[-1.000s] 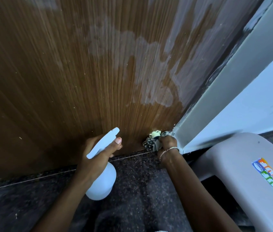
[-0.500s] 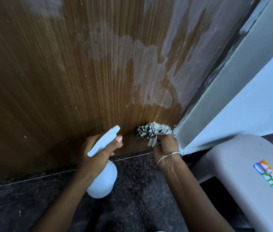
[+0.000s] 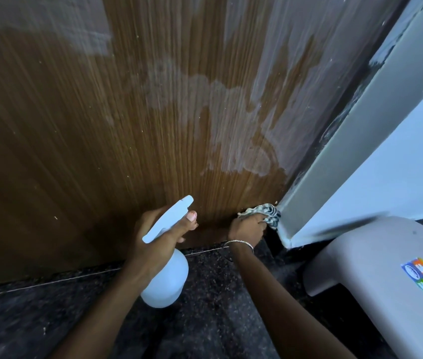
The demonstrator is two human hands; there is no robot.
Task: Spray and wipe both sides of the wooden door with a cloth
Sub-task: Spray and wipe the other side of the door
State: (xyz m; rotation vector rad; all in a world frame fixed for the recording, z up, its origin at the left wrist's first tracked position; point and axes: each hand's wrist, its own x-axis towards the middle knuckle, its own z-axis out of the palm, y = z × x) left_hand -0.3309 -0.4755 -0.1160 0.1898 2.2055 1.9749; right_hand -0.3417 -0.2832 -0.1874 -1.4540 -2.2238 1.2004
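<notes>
Your right hand [image 3: 246,228] grips a bunched patterned cloth [image 3: 263,213] and presses it against the bottom corner of the wooden door [image 3: 127,125], right beside the pale door frame [image 3: 355,151]. Your left hand [image 3: 157,238] is curled round the neck of a white spray bottle [image 3: 165,275] (nozzle pointing toward the door), held low just above the dark speckled floor [image 3: 205,320]. Pale streaks cover the door's upper right. A grey plastic stool [image 3: 376,268] with a colourful sticker stands at your right.
</notes>
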